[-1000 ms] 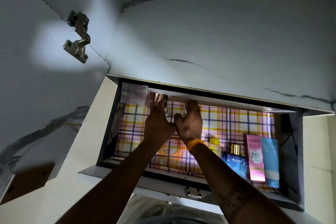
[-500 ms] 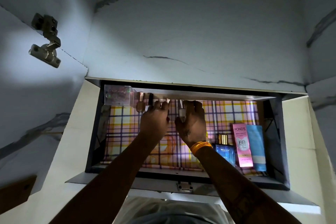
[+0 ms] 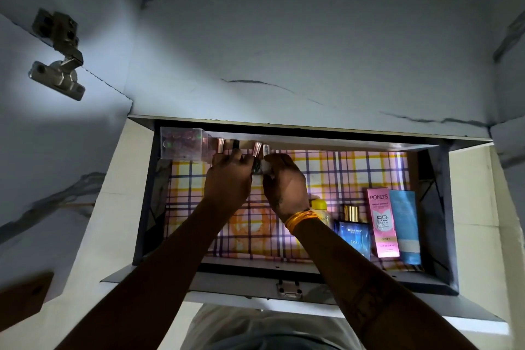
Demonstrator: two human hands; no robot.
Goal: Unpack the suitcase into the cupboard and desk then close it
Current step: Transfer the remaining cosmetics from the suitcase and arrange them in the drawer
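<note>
A dim cupboard [image 3: 284,37] with marbled grey walls holds a pulled-out drawer [image 3: 284,278] lined with checked paper [image 3: 355,173]. At its back left sits a clear box [image 3: 181,143], with small rose-capped bottles [image 3: 220,146] lined up beside it. The left hand [image 3: 227,179] and the right hand [image 3: 285,186] reach to that row, fingers curled around small bottles there; what exactly each grips is hard to tell. A yellow bangle [image 3: 301,219] circles the right wrist. At the right stand a yellow bottle [image 3: 321,209], a blue perfume box [image 3: 355,239], a pink Pond's carton [image 3: 382,224] and a blue tube [image 3: 404,224]
</note>
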